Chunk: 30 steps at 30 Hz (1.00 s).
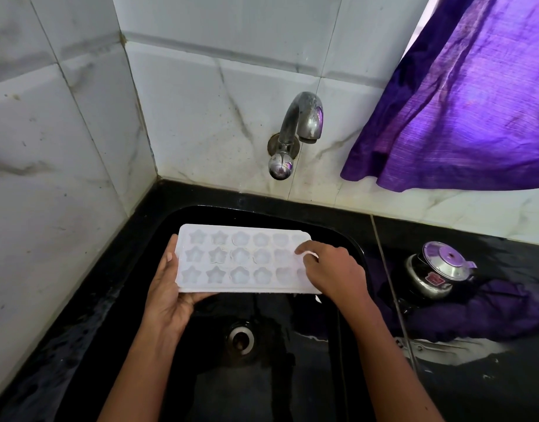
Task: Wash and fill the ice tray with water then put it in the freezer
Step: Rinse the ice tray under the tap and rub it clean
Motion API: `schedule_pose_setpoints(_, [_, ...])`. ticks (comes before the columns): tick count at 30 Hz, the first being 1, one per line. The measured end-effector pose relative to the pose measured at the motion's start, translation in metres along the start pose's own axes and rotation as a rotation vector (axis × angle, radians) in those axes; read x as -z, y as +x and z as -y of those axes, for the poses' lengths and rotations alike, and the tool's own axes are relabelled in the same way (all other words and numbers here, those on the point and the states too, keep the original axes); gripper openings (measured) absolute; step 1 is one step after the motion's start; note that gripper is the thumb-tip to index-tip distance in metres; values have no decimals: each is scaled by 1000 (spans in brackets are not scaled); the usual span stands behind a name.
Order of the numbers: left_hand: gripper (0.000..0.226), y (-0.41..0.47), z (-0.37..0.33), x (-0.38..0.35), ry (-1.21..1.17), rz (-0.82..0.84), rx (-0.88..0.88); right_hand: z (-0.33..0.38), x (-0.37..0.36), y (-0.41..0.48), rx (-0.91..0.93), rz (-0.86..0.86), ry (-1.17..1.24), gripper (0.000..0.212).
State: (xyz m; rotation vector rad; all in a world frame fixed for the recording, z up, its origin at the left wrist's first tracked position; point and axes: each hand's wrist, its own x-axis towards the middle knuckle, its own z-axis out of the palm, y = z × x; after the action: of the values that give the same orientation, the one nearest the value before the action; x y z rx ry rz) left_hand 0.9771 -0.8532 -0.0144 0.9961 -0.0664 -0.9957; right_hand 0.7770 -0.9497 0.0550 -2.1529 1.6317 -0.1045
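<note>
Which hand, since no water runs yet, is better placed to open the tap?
Probably right. The left hand carries the ice tray from beneath; the right hand only touches its top and is nearer the tap.

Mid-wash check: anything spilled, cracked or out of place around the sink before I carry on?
Nothing stands out. The ice tray sits roughly level over the sink, held by the left hand and right hand, with no crack showing. The tap is not running. The purple curtain hangs close beside it.
</note>
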Motion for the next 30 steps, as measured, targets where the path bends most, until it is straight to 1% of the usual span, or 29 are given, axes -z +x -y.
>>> schedule_pose_setpoints(2, [20, 0, 0, 0, 2, 3, -2, 6, -1, 0, 26, 33, 2, 37])
schedule_pose_setpoints(8, [20, -3, 0, -1, 9, 9, -3, 20, -3, -1, 57, 135, -133, 41])
schedule_pose_setpoints(11, [20, -4, 0, -3, 23, 7, -5, 23, -3, -3, 79, 165, -158, 41])
schedule_pose_setpoints(19, [21, -3, 0, -1, 34, 7, 5, 15, -4, -2, 48, 149, -168, 37])
schedule_pose_setpoints(30, [32, -4, 2, -4, 15, 6, -9, 20, -6, 0, 70, 153, -190, 41])
